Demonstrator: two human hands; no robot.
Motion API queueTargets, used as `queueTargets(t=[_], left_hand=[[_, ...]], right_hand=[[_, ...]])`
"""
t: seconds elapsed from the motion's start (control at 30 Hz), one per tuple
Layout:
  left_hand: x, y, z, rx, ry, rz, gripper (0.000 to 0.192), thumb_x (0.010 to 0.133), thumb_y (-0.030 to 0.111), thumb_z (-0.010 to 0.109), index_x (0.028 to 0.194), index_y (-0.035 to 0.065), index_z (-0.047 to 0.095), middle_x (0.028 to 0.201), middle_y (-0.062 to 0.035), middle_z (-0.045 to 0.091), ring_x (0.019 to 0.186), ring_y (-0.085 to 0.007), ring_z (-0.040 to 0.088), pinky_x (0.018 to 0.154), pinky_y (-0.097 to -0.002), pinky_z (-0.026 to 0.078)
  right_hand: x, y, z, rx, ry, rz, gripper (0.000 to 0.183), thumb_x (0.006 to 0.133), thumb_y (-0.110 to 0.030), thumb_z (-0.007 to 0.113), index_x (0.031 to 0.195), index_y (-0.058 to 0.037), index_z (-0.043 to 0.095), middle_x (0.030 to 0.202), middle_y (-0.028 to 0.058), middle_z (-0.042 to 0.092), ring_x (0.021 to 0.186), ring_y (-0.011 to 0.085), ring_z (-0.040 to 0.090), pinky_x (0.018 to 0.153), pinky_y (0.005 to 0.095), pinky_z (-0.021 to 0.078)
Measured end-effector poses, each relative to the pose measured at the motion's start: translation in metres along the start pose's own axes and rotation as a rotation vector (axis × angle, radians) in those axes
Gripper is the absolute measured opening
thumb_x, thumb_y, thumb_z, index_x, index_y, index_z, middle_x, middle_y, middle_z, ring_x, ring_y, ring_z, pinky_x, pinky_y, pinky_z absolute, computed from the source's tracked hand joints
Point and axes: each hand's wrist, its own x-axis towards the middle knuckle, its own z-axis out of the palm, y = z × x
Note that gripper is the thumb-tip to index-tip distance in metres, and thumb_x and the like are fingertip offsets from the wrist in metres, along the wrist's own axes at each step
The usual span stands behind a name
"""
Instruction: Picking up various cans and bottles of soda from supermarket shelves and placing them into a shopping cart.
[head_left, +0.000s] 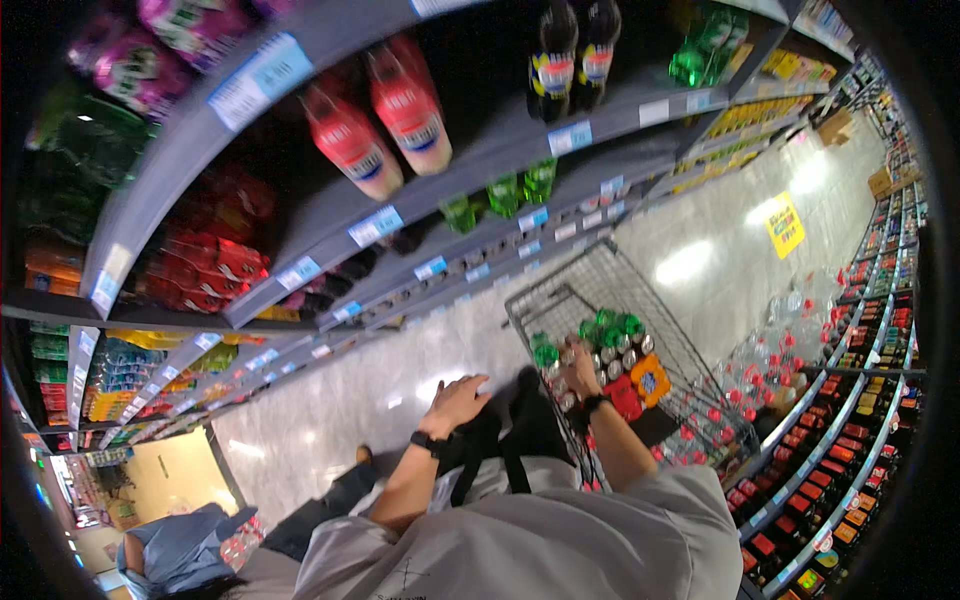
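My right hand (579, 369) reaches down into a wire shopping cart (645, 281), over cans and bottles; whether its fingers grip one cannot be told. Green plastic bottles (611, 328) lie in the cart beside several cans (613, 367) standing close together. Nearer to me in the cart are a red pack (624, 397) and an orange pack (650, 380). My left hand (457, 401) hangs in the air left of the cart, palm down, its fingers apart and nothing seen in it. Both wrists wear something black.
Store shelves hold pink-and-white bottles (412, 112), dark bottles (555, 71) and red bottle packs (202, 270). Clear bottles with red caps (757, 367) stand right of the cart, by another curved shelf (817, 450). A person in blue (180, 544) is at lower left. A yellow sign (784, 225) lies on the floor.
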Motion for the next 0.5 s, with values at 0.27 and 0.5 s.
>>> queueTargets(t=[0.27,0.5], left_hand=[[-0.065,0.015,-0.151,-0.225,0.508,0.261,0.038,0.098,0.029,0.066,0.131,0.0093,0.066,0.126,-0.0169,0.069,0.114,-0.0389,0.066,0.096,-0.0444,0.054],[-0.146,0.075,-0.289,-0.225,0.848,0.542,0.025,0.096,0.015,0.067,0.117,0.0013,0.070,0.118,-0.0178,0.071,0.110,-0.0362,0.069,0.093,-0.0403,0.054]], right_hand=[[-0.011,-0.242,-0.110,0.708,-0.055,0.038,0.042,0.092,-0.005,0.071,0.133,0.0004,0.061,0.093,0.0028,0.068,0.083,0.0103,0.064,0.077,0.0267,0.0531],[-0.009,-0.448,-0.196,0.978,-0.195,-0.419,0.033,0.098,-0.003,0.067,0.131,0.0017,0.062,0.123,0.0086,0.070,0.109,0.0132,0.068,0.095,0.0265,0.0524]])
